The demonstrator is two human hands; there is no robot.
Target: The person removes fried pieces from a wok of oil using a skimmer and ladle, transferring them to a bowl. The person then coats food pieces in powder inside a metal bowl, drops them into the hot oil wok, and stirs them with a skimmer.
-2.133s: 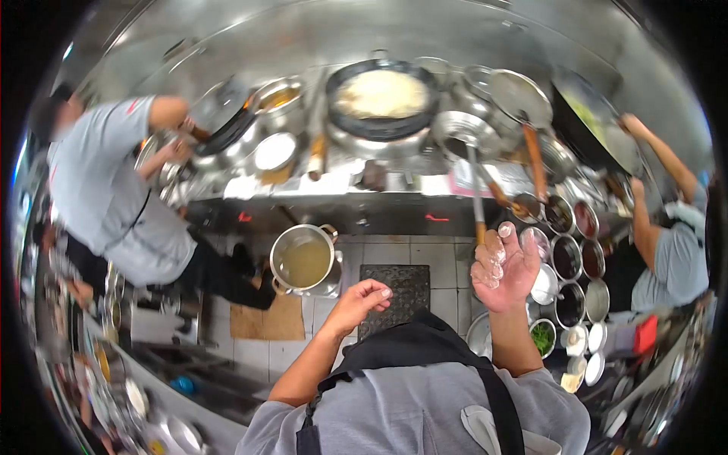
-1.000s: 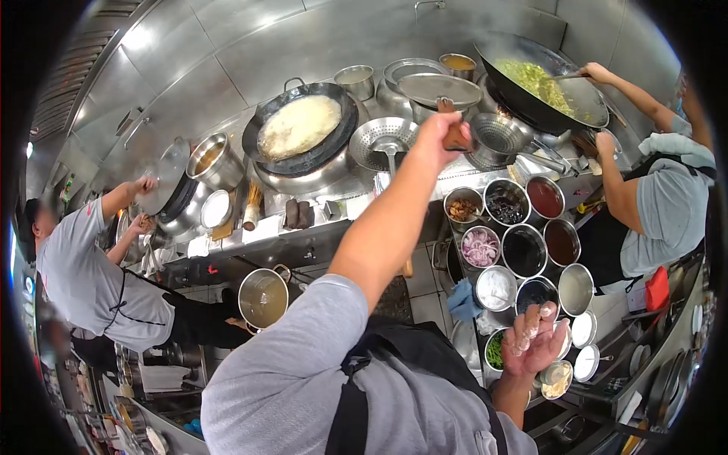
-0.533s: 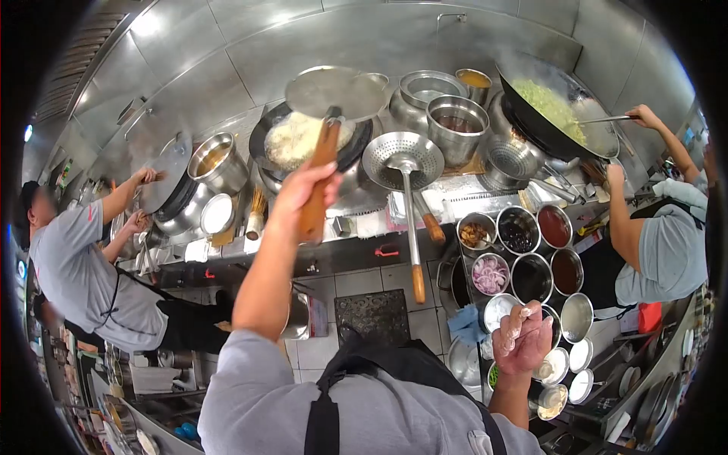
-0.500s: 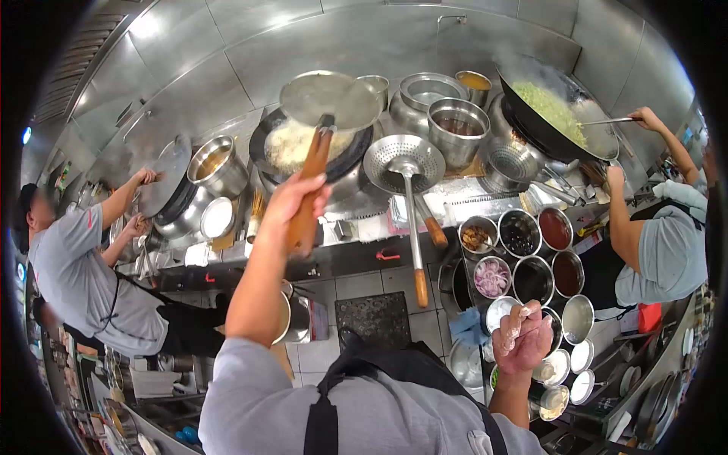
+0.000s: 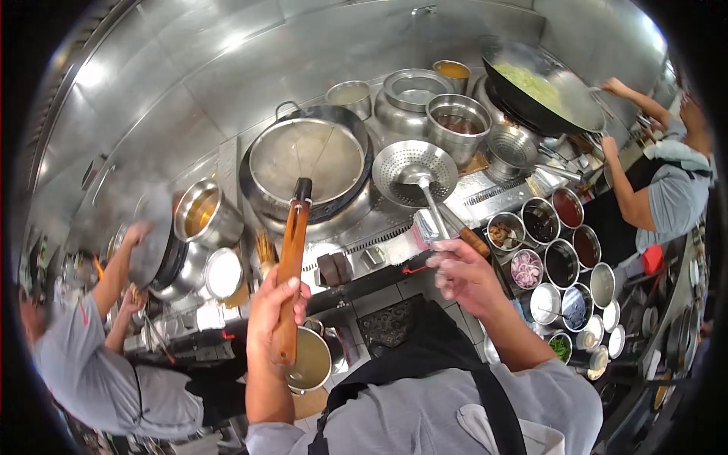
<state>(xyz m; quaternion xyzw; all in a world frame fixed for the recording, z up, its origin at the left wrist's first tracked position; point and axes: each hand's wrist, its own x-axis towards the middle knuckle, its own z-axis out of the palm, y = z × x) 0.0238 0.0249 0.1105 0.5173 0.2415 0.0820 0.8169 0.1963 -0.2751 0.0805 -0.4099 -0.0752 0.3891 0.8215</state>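
Observation:
In my left hand (image 5: 277,315), the fingers are wrapped round the long wooden handle of a round fine-mesh strainer (image 5: 307,159). The strainer's mesh lies over a dark wok (image 5: 356,125) and covers most of what is in it. My right hand (image 5: 474,280) is over the lower handle of a perforated skimmer (image 5: 390,176), its fingers loosely curled, apart and a little blurred. The hand hides the handle's wooden end, and contact cannot be made out. A second wooden handle (image 5: 474,241) lies just beside that hand.
Steel pots (image 5: 459,125) stand along the back of the range. At right are several sauce and ingredient containers (image 5: 527,269). One co-worker (image 5: 98,356) works at a steaming wok on the left, another (image 5: 660,197) at a wok of pale green food (image 5: 535,87). A pot (image 5: 311,364) stands below my left hand.
The strainer has come down flatter over the wok, hiding its bubbling contents. My right hand has moved from above the containers up to the skimmer's handle. The view has shifted.

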